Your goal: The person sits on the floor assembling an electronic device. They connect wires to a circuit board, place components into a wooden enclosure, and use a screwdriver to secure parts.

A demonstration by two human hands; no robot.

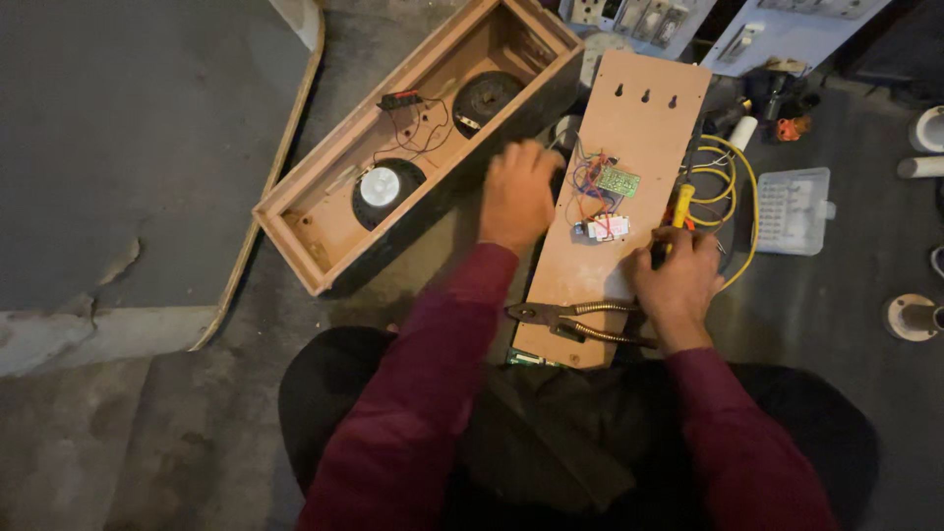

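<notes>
Grey concrete floor, cracked at one side, serves as the bench; I see a person seated low with a wooden back panel (619, 226) lying lengthwise in front of the knees. I use that panel as reference.

On the panel, near its middle: a small green circuit board (619, 181) and a white module (608, 227), joined by thin red and blue wires. Pliers (570, 323) rest across the panel's near end, handles toward the right. Left of the panel, an open wooden speaker box (413, 138) lies on its back with two round speakers inside, probably so the wiring stays reachable. Right of the panel: a coil of yellow cable (733, 187) and a clear plastic parts box (794, 208).

Left hand (518, 194): palm down at the panel's left edge, fingers curled together over the edge, seemingly steadying it. Wrist straight, maroon sleeve running back to the body.

Right hand (677, 285): at the panel's right edge, fingers wrapped around a yellow-handled screwdriver (678, 211) pointing away from the body. I cannot tell where its tip touches.
</notes>
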